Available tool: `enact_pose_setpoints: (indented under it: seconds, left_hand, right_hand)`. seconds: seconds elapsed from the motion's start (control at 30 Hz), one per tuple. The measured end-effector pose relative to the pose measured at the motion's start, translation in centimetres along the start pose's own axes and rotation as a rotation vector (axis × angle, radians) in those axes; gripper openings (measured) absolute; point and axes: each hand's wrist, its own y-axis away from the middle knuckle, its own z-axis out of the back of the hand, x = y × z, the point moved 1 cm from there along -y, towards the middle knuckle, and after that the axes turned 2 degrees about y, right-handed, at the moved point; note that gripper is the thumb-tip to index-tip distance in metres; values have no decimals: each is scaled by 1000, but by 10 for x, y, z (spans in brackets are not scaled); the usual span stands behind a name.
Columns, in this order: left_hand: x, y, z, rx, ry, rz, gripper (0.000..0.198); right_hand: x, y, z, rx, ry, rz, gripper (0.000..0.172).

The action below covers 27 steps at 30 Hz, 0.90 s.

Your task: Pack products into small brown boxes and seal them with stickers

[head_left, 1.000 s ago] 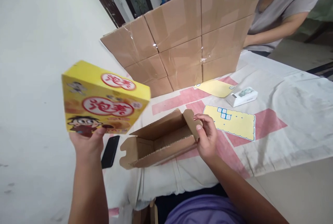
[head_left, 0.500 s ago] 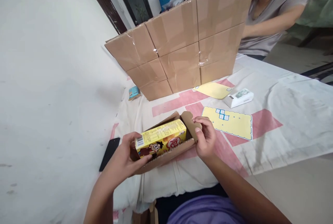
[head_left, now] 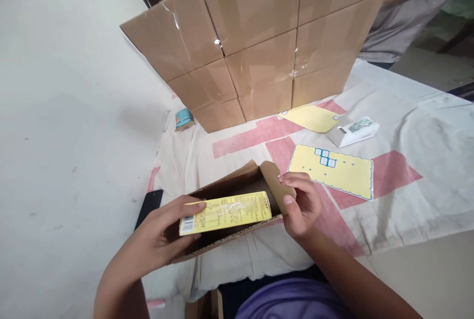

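Note:
My left hand point(head_left: 168, 232) grips the left end of a yellow snack box point(head_left: 233, 210), thumb and fingers on either side of it. The snack box lies tilted inside an open brown cardboard box point(head_left: 244, 230), its printed face with a barcode turned up. Between the thumb and fingers of my right hand point(head_left: 301, 203) is the end flap point(head_left: 274, 183) of the cardboard box. The lower part of the snack box is hidden by the cardboard wall.
A tall cardboard panel point(head_left: 259, 72) stands behind. Two yellow paper cards point(head_left: 348, 176), a white holder point(head_left: 357, 131), a small blue packet point(head_left: 184, 119) and a black phone point(head_left: 148, 205) lie on the tablecloth point(head_left: 425, 146). Another person's arm and shirt point(head_left: 400, 27) show behind the panel.
The snack box has rolled in my left hand, so its cartoon side no longer shows and more of the carton's inside is visible. My right hand keeps the flap. The view has tipped downward.

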Motion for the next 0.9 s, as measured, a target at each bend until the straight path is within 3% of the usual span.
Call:
enact_pose_setpoints:
  seconds: [0.1,0.17,0.33,0.47,0.73,0.9]
  left_hand:
    - [13,9,-3,-164,16,-31,54]
    - [18,14,-5,-196,4,-36,55]
    - [21,15,-9,-112,-84,-18,55]
    - [30,14,-15,-30,-248,55,45]
    - [35,6,-19,13,-422,-55,26]
    - [39,10,-20,-71,-413,-79,21]
  right_hand:
    - [7,-3,0,33,-2,98,27]
    - [11,-5,0,59,-27,151,28]
    - [13,-3,-3,71,-35,179,27]
    - [11,-1,-6,59,-33,249,27]
    - [17,-8,-7,75,-18,257,22]
    - [16,-4,-5,102,-46,242,24]
